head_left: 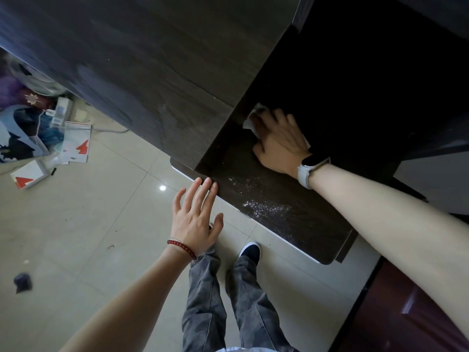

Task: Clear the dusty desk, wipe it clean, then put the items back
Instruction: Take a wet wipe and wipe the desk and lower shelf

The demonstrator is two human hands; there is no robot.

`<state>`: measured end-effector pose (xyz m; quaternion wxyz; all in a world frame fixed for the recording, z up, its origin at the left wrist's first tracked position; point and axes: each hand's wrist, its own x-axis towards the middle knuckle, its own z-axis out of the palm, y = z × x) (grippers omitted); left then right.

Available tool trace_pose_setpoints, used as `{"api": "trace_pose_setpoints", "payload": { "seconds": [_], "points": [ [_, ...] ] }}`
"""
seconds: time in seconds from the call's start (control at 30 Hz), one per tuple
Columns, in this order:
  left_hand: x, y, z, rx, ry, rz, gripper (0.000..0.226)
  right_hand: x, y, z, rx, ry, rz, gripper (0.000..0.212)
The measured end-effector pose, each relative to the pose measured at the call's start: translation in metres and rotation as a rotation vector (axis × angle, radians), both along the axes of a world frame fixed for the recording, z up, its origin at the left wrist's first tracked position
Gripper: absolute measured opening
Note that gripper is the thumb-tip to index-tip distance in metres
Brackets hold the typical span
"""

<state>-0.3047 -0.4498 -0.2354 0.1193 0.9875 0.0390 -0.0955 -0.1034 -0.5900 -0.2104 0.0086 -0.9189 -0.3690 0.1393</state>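
Both hands' fingers (284, 118) flat: cloth (251, 118), desk (291, 224).

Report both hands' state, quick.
Left hand: open, fingertips touching the desk edge.
Right hand: open, fingers flat, pressing a white wipe onto the desk.
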Motion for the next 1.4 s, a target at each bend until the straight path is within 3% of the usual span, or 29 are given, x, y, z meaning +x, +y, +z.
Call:
{"api": "trace_pose_setpoints", "payload": {
  "seconds": [0.33,0.5,0.7,0.83,1.03,1.23,1.4],
  "points": [
    [-0.004,0.007,0.001,-0.229,-0.143,0.050,0.048,-0.071,0.006,-0.004,0.117,0.105,0.195,0.059],
    [-0.005,0.012,0.003,-0.203,-0.145,0.022,0.047,-0.071,-0.010,-0.010,0.135,0.142,0.311,0.056],
    [-0.006,0.011,0.007,-0.119,-0.035,0.004,0.050,-0.021,-0.019,-0.016,0.174,0.064,-0.018,0.061],
    [-0.007,0.011,0.011,-0.165,-0.068,0.010,0.049,-0.049,0.012,-0.018,0.238,0.093,-0.205,0.059],
    [-0.009,0.015,0.019,-0.194,-0.079,0.163,0.049,-0.113,0.011,-0.015,0.209,0.139,-0.004,0.057],
    [-0.010,-0.001,0.026,-0.172,-0.020,0.099,0.048,-0.148,-0.034,-0.008,0.113,0.111,0.149,0.053],
    [-0.010,-0.021,0.028,-0.145,0.026,0.052,0.049,-0.177,-0.110,-0.009,0.107,0.110,0.064,0.055]
  ]
}}
